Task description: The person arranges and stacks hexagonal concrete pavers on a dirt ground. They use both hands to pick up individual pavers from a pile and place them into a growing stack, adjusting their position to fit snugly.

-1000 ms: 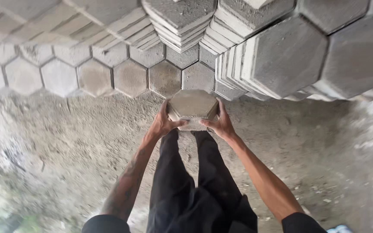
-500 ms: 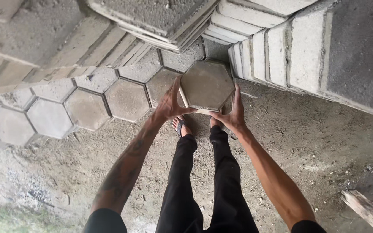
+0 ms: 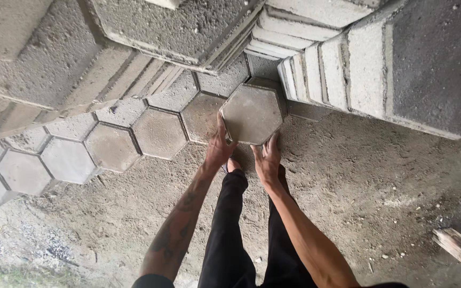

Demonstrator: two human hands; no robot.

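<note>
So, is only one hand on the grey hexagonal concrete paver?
No, the left hand and right hand both grip the grey hexagonal concrete paver.

The hexagonal paver (image 3: 252,113) has moved lower toward the laid row at centre frame, both hands' grip shifting to its near edges.

An outdoor paving site: beyond the held hexagonal paver (image 3: 252,113) lies a laid row of hexagonal pavers (image 3: 134,136), stacked pavers (image 3: 342,69) stand just right, bare sandy ground (image 3: 380,181) lies beneath.
</note>
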